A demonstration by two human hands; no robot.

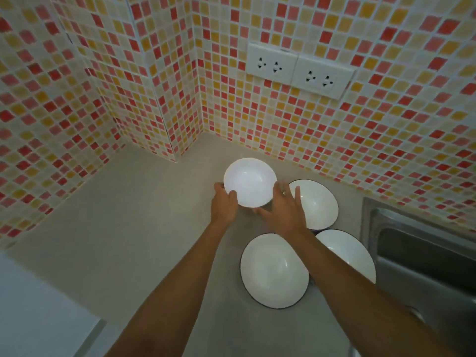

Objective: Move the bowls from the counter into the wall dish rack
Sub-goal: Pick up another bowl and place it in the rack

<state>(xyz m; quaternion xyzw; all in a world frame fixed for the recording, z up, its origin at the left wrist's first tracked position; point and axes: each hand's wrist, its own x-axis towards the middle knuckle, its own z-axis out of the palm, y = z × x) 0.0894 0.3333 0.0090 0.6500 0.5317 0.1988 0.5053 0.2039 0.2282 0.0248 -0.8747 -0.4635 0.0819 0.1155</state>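
Note:
A plain white bowl (249,181) is lifted a little off the grey counter (144,228), near the tiled corner. My left hand (224,204) grips its left rim, thumb over the edge. My right hand (282,210) holds its right underside with fingers spread. Three white bowls with dark rims rest on the counter: one (318,202) just right of my right hand, one (274,270) between my forearms, and one (347,253) partly hidden under my right forearm. The wall dish rack is out of view.
A steel sink (422,256) lies at the right edge of the counter. Two white double sockets (296,69) sit on the mosaic-tiled wall above the bowls. A tiled column (164,99) juts out at the back corner.

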